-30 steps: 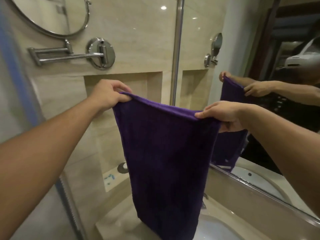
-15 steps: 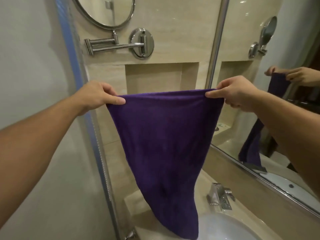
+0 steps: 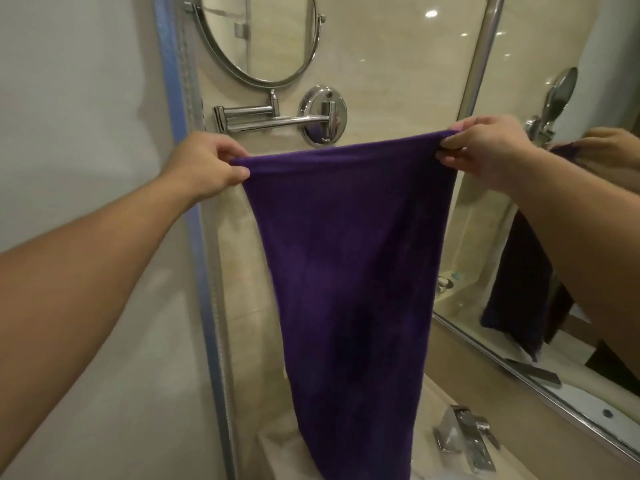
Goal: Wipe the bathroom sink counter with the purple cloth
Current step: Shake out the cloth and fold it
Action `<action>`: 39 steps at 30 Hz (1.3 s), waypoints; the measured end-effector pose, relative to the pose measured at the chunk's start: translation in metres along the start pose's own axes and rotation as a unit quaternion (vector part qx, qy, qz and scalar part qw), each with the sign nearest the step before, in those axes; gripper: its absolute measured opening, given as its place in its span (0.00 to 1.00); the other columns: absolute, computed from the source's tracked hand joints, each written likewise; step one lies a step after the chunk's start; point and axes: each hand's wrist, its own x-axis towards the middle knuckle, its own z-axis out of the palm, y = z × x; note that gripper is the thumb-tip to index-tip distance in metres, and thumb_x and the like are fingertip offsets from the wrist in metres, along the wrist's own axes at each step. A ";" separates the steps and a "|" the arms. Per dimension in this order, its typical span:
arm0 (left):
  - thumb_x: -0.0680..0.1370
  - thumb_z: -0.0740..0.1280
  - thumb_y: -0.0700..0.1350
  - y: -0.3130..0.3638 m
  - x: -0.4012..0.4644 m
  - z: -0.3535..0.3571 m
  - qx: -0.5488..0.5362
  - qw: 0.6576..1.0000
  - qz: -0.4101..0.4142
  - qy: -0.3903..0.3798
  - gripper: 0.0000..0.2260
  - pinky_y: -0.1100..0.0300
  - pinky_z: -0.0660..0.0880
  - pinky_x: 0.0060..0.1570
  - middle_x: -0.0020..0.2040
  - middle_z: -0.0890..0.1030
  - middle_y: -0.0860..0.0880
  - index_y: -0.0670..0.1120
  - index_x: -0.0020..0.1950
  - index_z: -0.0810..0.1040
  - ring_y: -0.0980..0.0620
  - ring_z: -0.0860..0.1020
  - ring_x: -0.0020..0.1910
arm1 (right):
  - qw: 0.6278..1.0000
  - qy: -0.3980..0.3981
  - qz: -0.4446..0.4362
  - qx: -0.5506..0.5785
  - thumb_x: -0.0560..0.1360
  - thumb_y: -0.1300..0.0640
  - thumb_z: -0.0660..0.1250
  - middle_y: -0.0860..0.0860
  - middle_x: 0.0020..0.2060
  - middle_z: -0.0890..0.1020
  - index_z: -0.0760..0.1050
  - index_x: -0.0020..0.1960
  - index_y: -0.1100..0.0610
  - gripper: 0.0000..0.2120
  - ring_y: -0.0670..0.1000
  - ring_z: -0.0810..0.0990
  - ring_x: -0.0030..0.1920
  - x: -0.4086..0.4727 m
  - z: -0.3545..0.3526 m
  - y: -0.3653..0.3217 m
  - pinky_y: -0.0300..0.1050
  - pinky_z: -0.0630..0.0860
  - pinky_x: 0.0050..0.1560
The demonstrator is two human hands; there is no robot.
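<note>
The purple cloth (image 3: pixel 349 271) hangs spread out in front of me, stretched by its top edge. My left hand (image 3: pixel 204 164) pinches its upper left corner and my right hand (image 3: pixel 485 150) pinches its upper right corner. The cloth's lower end dangles just above the beige sink counter (image 3: pixel 277 448), hiding most of it. Only a small strip of counter shows at the bottom, beside the chrome faucet (image 3: pixel 464 441).
A round swivel mirror (image 3: pixel 259 39) on a chrome arm (image 3: pixel 277 121) is fixed to the tiled wall behind the cloth. A large wall mirror (image 3: pixel 554 237) runs along the right. A glass panel with a blue-edged frame (image 3: pixel 194 237) stands at the left.
The view has swung left and up. Both hands have raised the cloth's top edge higher, level with the chrome mirror arm, still stretched between them.
</note>
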 end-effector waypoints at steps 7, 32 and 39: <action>0.69 0.74 0.39 0.039 -0.028 -0.032 0.017 0.993 0.040 0.110 0.11 0.49 0.81 0.53 0.43 0.85 0.46 0.49 0.50 0.85 0.45 0.84 0.45 | 0.998 0.023 -0.052 -0.013 0.79 0.66 0.66 0.53 0.50 0.81 0.75 0.48 0.54 0.07 0.50 0.84 0.46 -0.025 -0.012 -0.025 0.41 0.84 0.44; 0.72 0.70 0.34 -0.004 -0.318 0.074 0.055 0.972 -0.182 -0.134 0.13 0.49 0.81 0.51 0.38 0.85 0.44 0.53 0.37 0.84 0.49 0.80 0.37 | 0.973 -0.131 0.176 -0.072 0.77 0.73 0.61 0.58 0.36 0.77 0.78 0.43 0.61 0.11 0.55 0.78 0.31 -0.191 -0.125 0.229 0.42 0.83 0.33; 0.75 0.70 0.36 -0.037 -0.380 0.108 0.084 0.947 -0.224 -0.214 0.08 0.57 0.79 0.45 0.37 0.84 0.50 0.49 0.43 0.84 0.51 0.80 0.39 | 0.949 -0.179 0.234 -0.115 0.79 0.70 0.62 0.60 0.41 0.77 0.79 0.43 0.61 0.10 0.58 0.80 0.35 -0.227 -0.129 0.290 0.46 0.84 0.37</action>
